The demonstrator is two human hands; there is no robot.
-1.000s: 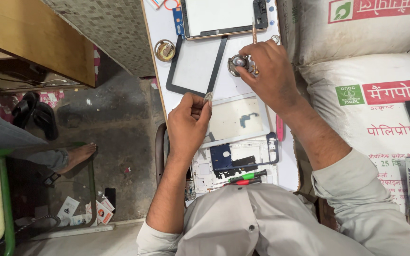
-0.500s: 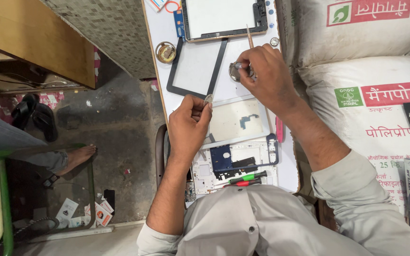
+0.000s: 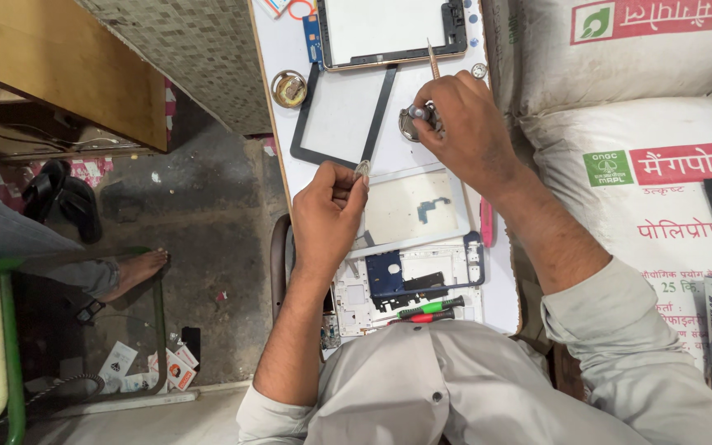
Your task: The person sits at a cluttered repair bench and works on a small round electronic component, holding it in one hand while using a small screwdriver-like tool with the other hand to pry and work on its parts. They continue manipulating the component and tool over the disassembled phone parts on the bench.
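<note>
Nearest the person, green and red screwdrivers (image 3: 422, 311) lie on an opened white tablet shell (image 3: 409, 280) on the white table (image 3: 504, 288). Above it, the left hand (image 3: 327, 216) pinches a small silvery piece (image 3: 363, 169) between thumb and fingertips, beside a pale panel (image 3: 414, 206). Farther out, the right hand (image 3: 471, 132) has its fingers curled tight on a small metal tool (image 3: 416, 112), touching a round tin (image 3: 409, 125). Beyond lie a black screen frame (image 3: 344, 111) and a tablet (image 3: 389, 29).

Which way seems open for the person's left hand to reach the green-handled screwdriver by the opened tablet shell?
Probably yes: the left hand hovers just above the green-handled screwdriver, with nothing lying over it, though its fingers pinch a small part.
</note>
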